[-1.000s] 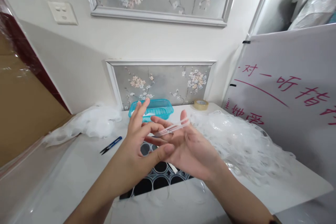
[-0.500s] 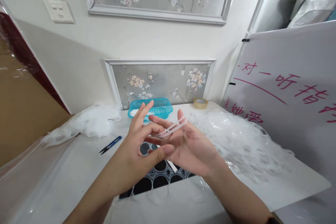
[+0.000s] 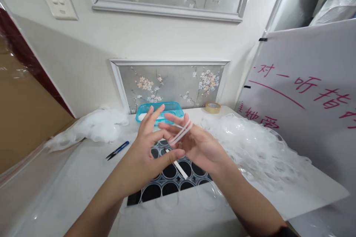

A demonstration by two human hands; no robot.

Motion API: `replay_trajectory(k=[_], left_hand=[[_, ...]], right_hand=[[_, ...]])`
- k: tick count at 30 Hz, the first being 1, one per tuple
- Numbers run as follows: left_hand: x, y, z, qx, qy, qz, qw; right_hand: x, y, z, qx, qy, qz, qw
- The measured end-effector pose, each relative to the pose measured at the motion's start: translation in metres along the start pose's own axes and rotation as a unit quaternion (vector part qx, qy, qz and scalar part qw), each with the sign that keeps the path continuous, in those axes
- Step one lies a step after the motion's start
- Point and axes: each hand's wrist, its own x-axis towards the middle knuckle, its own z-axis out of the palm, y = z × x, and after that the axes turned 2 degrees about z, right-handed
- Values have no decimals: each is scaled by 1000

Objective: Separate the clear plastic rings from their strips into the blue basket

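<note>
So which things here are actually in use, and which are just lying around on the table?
In use:
left hand and right hand, both touching the clear thin bands stretched over the right fingers
heap of clear bands
black patterned mat

Lying about:
blue thread snips
turquoise basket
tape roll
white stick

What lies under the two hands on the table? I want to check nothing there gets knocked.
Below the left hand and right hand lies a dark mat with round cells, a white stick on it. The hands cover the mat's far part.
</note>
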Motion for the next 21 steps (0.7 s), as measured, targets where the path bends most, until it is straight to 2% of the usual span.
replay_trajectory(k=[2,4,6,8,10,12,13,14,16,18,21], left_hand=[[7,-8,4,57,16,3,998],[16,-18,7,101,8,5,995],[24,-32,7,109,-32,0,994],[30,-50,5,86,-67,-14,994],[29,-75,5,61,-71,-33,995],[18,-105,9,55,-61,-50,995],[8,-122,14,58,-64,-54,995],[-6,-138,20,61,-62,-63,994],[-38,-167,34,70,-65,-60,994],[-71,-186,46,59,-58,-55,995],[-103,-196,56,38,-52,-69,996]], right_hand=[[12,6,-7,-8,97,-44,994],[26,14,-14,26,154,-61,986],[43,21,-21,79,153,-70,983],[68,26,-30,108,140,-107,978],[101,30,-43,65,153,-159,973],[142,33,-59,-106,188,-176,960],[163,36,-68,-259,199,-160,931],[183,39,-76,-415,188,-129,881],[218,47,-90,-526,152,-84,832],[243,57,-100,-586,114,-51,800],[264,73,-104,-685,62,-12,726]])
